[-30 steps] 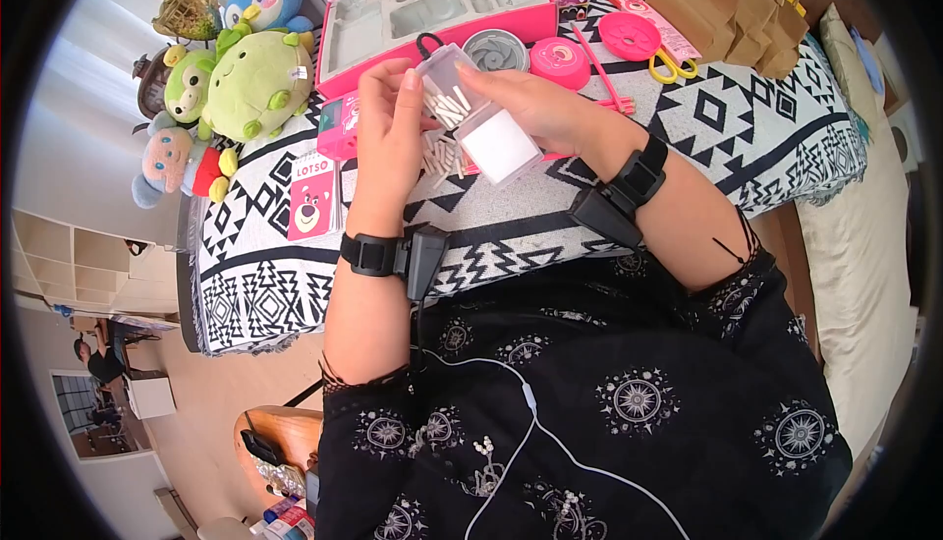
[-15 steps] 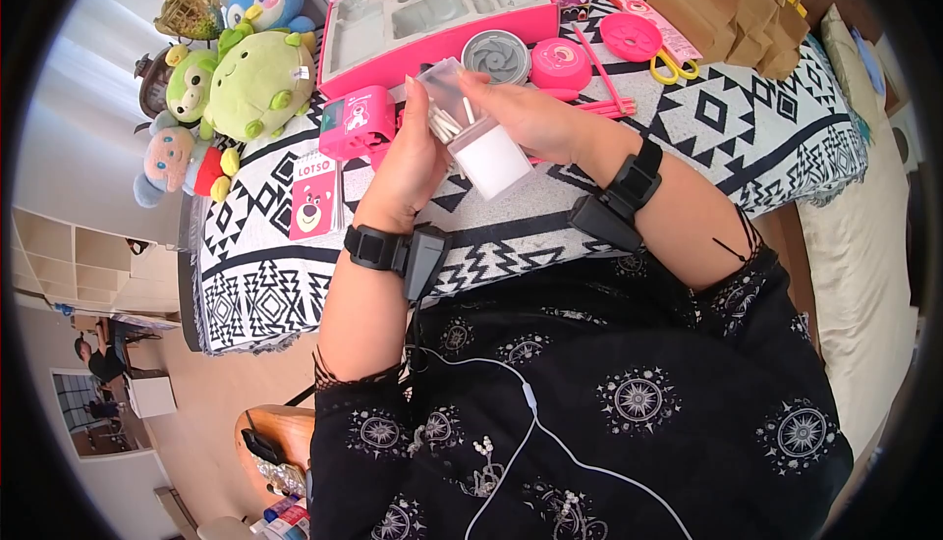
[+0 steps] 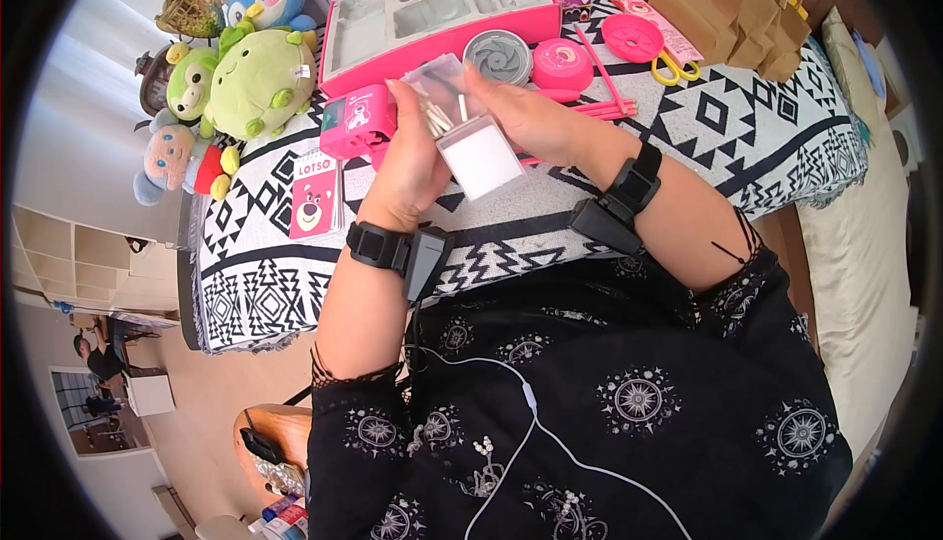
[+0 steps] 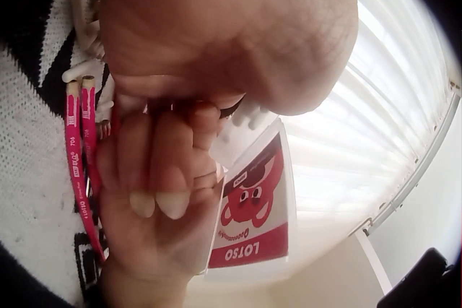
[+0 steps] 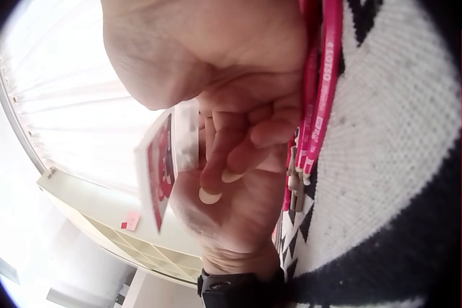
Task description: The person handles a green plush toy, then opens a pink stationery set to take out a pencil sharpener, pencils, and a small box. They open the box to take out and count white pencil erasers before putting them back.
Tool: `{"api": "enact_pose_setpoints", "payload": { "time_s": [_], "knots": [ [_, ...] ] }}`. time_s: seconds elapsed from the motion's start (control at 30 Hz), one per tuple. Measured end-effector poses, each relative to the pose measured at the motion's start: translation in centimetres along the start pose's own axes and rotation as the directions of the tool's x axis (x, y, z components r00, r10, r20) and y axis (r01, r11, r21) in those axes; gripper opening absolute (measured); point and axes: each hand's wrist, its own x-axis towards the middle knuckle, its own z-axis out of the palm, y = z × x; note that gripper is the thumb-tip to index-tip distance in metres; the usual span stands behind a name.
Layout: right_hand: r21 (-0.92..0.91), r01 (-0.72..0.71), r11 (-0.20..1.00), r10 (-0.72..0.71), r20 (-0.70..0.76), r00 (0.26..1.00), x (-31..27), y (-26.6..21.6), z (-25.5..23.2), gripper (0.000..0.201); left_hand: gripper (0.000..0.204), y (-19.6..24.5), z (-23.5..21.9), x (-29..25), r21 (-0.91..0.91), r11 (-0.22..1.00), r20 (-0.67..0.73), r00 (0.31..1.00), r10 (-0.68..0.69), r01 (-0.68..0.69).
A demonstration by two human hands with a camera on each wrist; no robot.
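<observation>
Both hands hold a clear plastic box [image 3: 481, 159] between them, above the cloth. Short white sticks [image 3: 438, 119] stand in its upper part, under a raised clear flap. The left hand [image 3: 413, 162] grips the box from the left, its thumb along the side. From the right, the right hand [image 3: 530, 122] grips it with the thumb near the flap. Curled fingers of both hands overlap beneath it in the wrist views. A red LOTSO bear label [image 4: 254, 203] covers one face in the left wrist view. Loose white sticks [image 4: 76, 72] lie on the cloth below.
Pink pencils [image 3: 604, 108], a pink sharpener machine [image 3: 359, 122], a LOTSO notebook [image 3: 314, 201], yellow scissors [image 3: 676, 66] and a pink gift box [image 3: 442, 49] surround the hands. Plush toys [image 3: 260, 83] sit left; paper bags [image 3: 707, 9] stand back right.
The box has come down and slightly left, turning more upright. The left hand has lowered and tilted in beside it. The pile of loose sticks seen earlier is now hidden in the head view.
</observation>
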Motion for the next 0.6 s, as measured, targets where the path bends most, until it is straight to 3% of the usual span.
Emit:
{"api": "enact_pose_setpoints", "payload": {
  "time_s": [0.03,0.1,0.13,0.17,0.2,0.23,0.27,0.33,0.4,0.43,0.47,0.5,0.53,0.57,0.6],
  "knots": [
    [0.0,0.0,1.0,0.0,0.0,1.0,0.4,0.4,-0.4,0.077,0.085,0.0,-0.4,0.2,0.0,1.0,0.0,1.0,0.0,0.0],
    [-0.003,0.001,1.0,0.0,0.111,0.994,1.4,0.8,-1.4,0.083,0.093,0.3,-1.5,0.7,-0.159,0.987,0.248,0.968,0.044,-0.004],
    [-0.004,0.0,1.0,0.001,0.112,0.994,1.3,0.7,-1.7,0.083,0.099,0.9,-2.1,0.7,-0.504,0.854,0.46,0.877,0.14,0.128],
    [-0.045,-0.002,0.999,0.007,0.114,0.993,1.1,0.4,-2.1,0.085,0.099,0.8,-2.2,0.7,-0.505,0.854,0.459,0.877,0.141,0.127],
    [-0.086,-0.004,0.996,0.014,0.115,0.993,1.0,0.1,-2.2,0.087,0.099,1.6,-1.1,0.3,-0.464,0.886,0.197,0.975,0.103,0.0],
    [-0.087,-0.004,0.996,0.014,0.116,0.993,1.0,0.1,-2.2,0.087,0.099,2.0,-0.4,0.1,-0.387,0.916,-0.083,0.993,0.082,-0.109],
    [-0.12,0.007,0.993,0.002,0.072,0.997,1.1,0.2,-2.3,0.086,0.095,2.2,-0.5,0.1,-0.384,0.909,-0.132,0.984,0.119,-0.161],
    [-0.154,0.016,0.988,-0.012,0.028,1.0,1.0,0.1,-2.3,0.085,0.09,2.3,-1.0,-0.1,-0.365,0.913,-0.155,0.979,0.133,-0.182],
    [-0.134,0.051,0.99,-0.054,-0.021,0.998,0.8,0.0,-2.3,0.071,0.085,2.2,-2.4,-0.1,-0.347,0.916,-0.179,0.973,0.146,-0.202],
    [-0.135,0.05,0.99,-0.053,-0.019,0.998,1.0,0.2,-2.3,0.071,0.084,1.8,-3.5,0.2,-0.432,0.882,0.006,0.977,0.212,-0.189],
    [-0.263,0.111,0.958,-0.122,-0.026,0.992,1.4,0.7,-2.4,0.061,0.083,1.4,-4.5,0.5,-0.51,0.845,0.183,0.94,0.287,-0.159],
    [-0.386,0.168,0.907,-0.192,-0.022,0.981,1.6,0.9,-2.3,0.052,0.083,1.6,-4.1,0.4,-0.511,0.844,0.18,0.94,0.29,-0.162],
    [-0.387,0.168,0.907,-0.19,-0.017,0.982,1.6,1.1,-2.2,0.052,0.084,1.8,-3.6,0.4,-0.459,0.87,0.067,0.969,0.237,-0.181],
    [-0.55,0.295,0.781,-0.33,0.037,0.943,1.3,1.4,-2.1,0.043,0.086,2.0,-3.2,0.3,-0.404,0.894,-0.05,0.981,0.189,-0.193],
    [-0.684,0.401,0.61,-0.45,0.117,0.885,1.1,1.5,-2.0,0.036,0.086,2.0,-3.4,0.4,-0.406,0.892,-0.056,0.98,0.192,-0.198]
  ]
}}
